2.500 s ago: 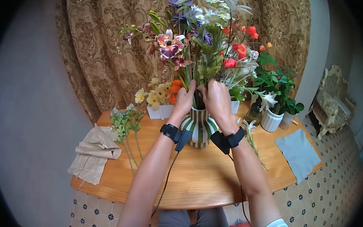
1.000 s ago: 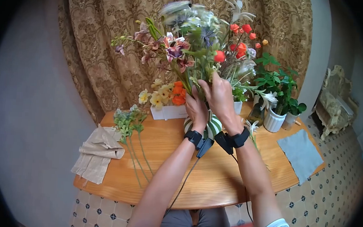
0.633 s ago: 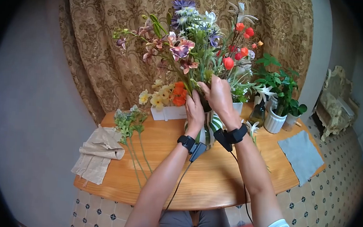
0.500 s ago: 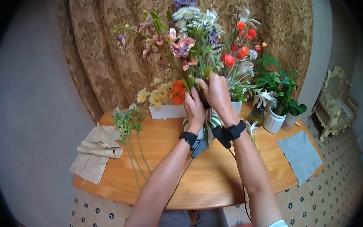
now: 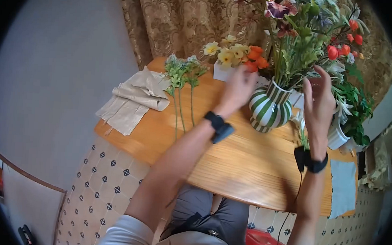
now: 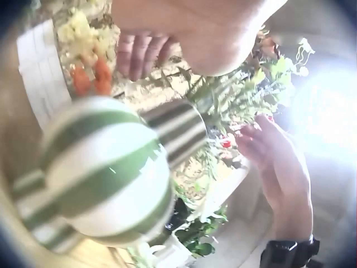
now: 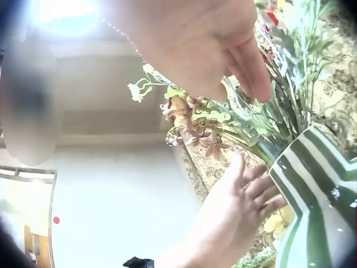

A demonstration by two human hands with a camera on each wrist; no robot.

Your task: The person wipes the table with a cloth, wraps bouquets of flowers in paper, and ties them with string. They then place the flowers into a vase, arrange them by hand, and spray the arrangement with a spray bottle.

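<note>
A green-and-white striped vase [image 5: 271, 107] stands on the wooden table, full of mixed artificial flowers [image 5: 302, 43]. To its left hovers my left hand [image 5: 241, 88], blurred, fingers loose, in front of orange and yellow flowers [image 5: 236, 55]. My right hand [image 5: 320, 101] is raised at the vase's right, thumb and fingers spread beside the stems, holding nothing. In the left wrist view the vase [image 6: 111, 173] lies between both hands, and the left fingers [image 6: 146, 53] hang loosely bent. The right wrist view has the left hand [image 7: 234, 206] near the vase's neck with its fingers apart.
Several green sprigs with pale heads [image 5: 178, 74] lie left of the vase, next to a crumpled beige cloth [image 5: 137, 98]. A loose white lily [image 5: 301, 124] lies to the right, near potted greenery [image 5: 358, 110]. A grey cloth [image 5: 343, 185] sits at the table's right edge.
Both hands have let go of the flower stems at the vase's mouth and moved apart, one to each side. The head view has turned left, so the vase appears farther right.
</note>
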